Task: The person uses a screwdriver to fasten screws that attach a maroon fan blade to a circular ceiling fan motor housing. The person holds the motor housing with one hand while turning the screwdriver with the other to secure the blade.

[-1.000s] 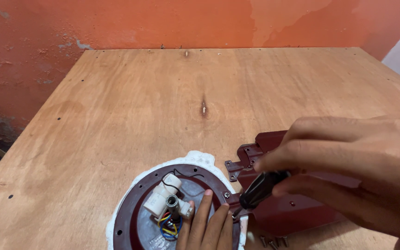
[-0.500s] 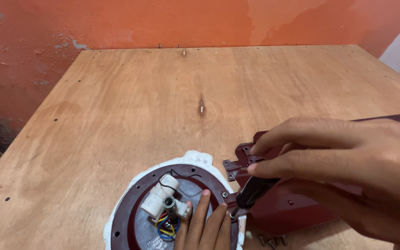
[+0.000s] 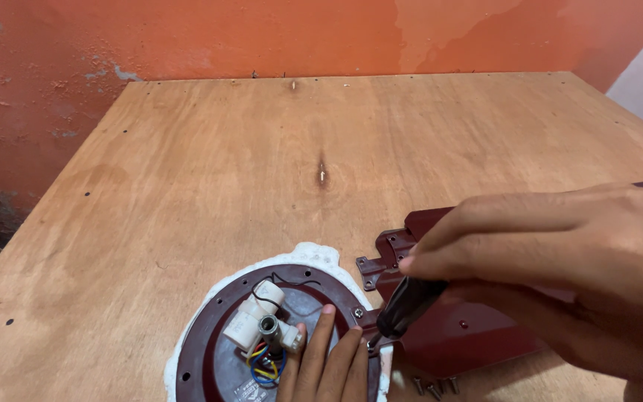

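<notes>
A head-worn camera looks down on a plywood table (image 3: 262, 171) set against an orange wall (image 3: 187, 37). At the near edge lies a round maroon base (image 3: 202, 350) with a white rim, opened so its inside shows: a small white part (image 3: 251, 316) with a metal fitting and a knot of blue, yellow and red wires (image 3: 266, 365). The left hand (image 3: 325, 365) comes in from the bottom edge, fingers laid flat and close together on the base, pressing it down rather than gripping anything. The right hand (image 3: 560, 260) reaches in from the right, fingers curled snugly around the black handle of a screwdriver (image 3: 409, 304); its tip points down and to the left, at the spot where the base meets a maroon hinged cover (image 3: 463, 335) lying just beside it on the right. A few loose screws (image 3: 433, 385) lie on the table just below the cover. Compared with a second ago, the right hand has slid slightly left and lower, and the screwdriver has tilted so its tip now sits at the hinge joint instead of hovering over it. The left hand has barely moved. Judging from this, the tool appears to be seated on a fastener at the hinge, though the screw head itself is too small to make out.
</notes>
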